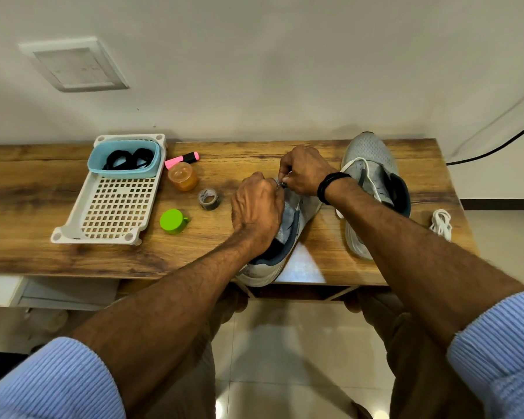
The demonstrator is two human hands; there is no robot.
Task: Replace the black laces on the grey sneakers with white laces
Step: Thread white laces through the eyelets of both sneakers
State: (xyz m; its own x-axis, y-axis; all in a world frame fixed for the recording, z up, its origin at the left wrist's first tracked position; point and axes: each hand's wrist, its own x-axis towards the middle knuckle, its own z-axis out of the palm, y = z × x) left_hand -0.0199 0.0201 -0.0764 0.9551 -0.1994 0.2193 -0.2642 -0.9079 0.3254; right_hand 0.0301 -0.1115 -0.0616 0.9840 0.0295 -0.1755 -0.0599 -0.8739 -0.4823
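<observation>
Sneaker (294,216) on bench (28,207), heel at front edge, toe pointing away. Left hand (256,207) curled over its upper, right hand (304,173) just beyond, both pinching a lace (281,184) near the toe end; lace colour unclear. Second sneaker (372,158) to the right, partly behind right forearm. White lace bundle (440,223) near right bench end. Black laces (127,158) coiled in blue tub (121,174), seated in white tray (115,213) at left. Highlighter (183,159), orange jar (182,176), tape roll (208,199), green cap (173,221) between tray and hands.

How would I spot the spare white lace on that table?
Start at the long wooden table and go to its right end. Beyond the grey sneaker lying there, near the front corner, sits a small coiled white lace. It is the only white bundle; the black laces lie in the blue tub.
</observation>
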